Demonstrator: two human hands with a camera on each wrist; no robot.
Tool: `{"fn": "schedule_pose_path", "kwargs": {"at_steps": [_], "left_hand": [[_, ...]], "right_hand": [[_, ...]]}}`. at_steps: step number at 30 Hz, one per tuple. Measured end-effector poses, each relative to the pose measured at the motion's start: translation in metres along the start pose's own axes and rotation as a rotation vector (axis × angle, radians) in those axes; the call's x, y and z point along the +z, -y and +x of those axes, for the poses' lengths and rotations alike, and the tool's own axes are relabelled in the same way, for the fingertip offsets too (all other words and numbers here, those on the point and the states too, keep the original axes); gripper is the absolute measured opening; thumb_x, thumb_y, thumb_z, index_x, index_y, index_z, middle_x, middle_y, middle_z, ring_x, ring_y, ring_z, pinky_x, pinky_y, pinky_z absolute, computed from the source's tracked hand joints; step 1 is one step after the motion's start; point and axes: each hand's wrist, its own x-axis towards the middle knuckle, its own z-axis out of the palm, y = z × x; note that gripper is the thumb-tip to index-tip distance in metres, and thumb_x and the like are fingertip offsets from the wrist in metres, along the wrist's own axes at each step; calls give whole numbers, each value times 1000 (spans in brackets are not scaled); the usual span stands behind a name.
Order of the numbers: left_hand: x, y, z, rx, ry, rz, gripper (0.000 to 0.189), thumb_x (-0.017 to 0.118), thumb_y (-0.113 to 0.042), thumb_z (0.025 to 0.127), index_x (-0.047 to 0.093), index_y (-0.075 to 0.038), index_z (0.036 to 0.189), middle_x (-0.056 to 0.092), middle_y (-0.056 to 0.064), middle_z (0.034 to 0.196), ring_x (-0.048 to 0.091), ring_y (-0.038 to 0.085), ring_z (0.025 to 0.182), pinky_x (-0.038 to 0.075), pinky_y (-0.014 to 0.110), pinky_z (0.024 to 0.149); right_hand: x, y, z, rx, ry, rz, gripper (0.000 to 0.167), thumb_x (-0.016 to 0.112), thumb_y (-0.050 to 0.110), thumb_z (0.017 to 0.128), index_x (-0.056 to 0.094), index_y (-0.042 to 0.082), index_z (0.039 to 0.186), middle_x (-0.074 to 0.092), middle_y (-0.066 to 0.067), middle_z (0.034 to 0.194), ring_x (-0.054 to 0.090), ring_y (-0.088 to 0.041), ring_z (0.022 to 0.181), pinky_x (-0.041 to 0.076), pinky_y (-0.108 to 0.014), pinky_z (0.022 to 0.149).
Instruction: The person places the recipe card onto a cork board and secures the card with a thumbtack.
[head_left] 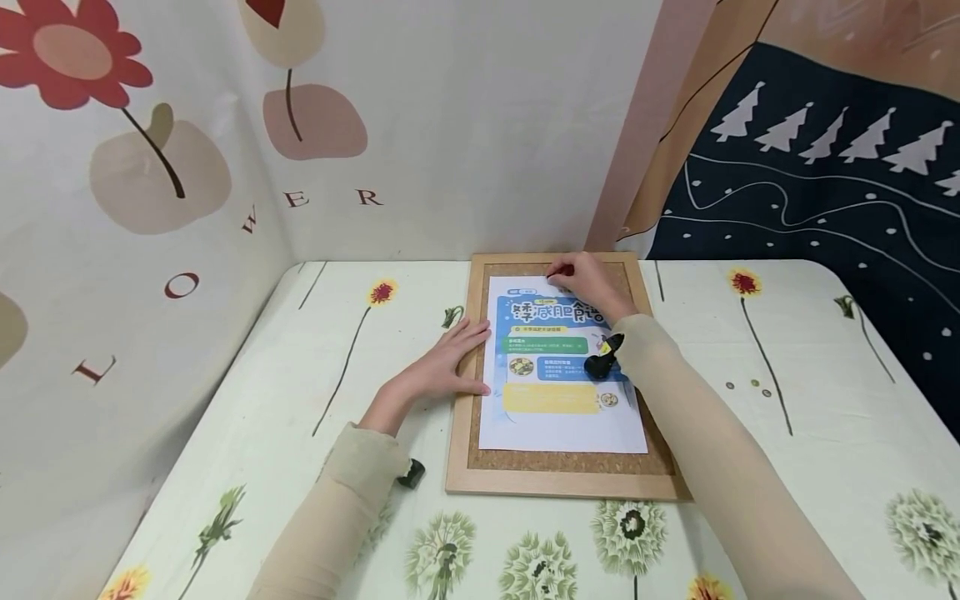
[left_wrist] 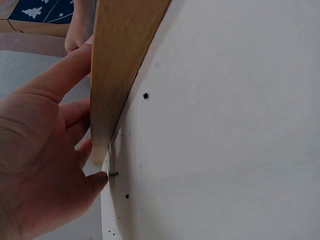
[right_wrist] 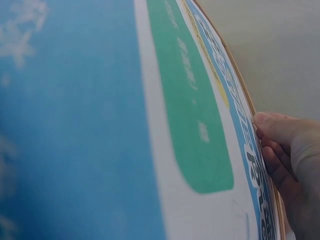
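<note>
Note sheet [head_left: 558,371] already laid on board [head_left: 555,482], centre frame, lower corners yet without visible fastening; left hand [head_left: 442,364] wide at left edge, right hand [head_left: 591,284] narrowed at top, cannot tell on what.

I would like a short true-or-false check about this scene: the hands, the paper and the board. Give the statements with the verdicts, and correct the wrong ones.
1. The printed sheet lies on the cork board. True.
2. The left hand is at the sheet's left side. True.
3. The right hand is near the sheet's top edge. True.
4. The board hangs on the wall. False: it lies on the flowered tablecloth.
5. The sheet covers all the cork. False: a strip of cork shows below it.
6. The sheet is blank. False: it carries writing and coloured blocks.
</note>
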Motion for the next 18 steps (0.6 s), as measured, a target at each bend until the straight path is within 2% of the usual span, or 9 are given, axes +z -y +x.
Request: {"fn": "schedule_pose_path", "kwargs": {"at_steps": [18], "left_hand": [[0,0,-1,8,-7,-5,96,80,-37,83,26,-13,159,13,0,170,-5,28,158,9,59,125]], "right_hand": [[2,2,-1,33,-25,25,17,68,17,95,76,15,110,67,-7,112,57,-24,98,52,-36,95]]}}
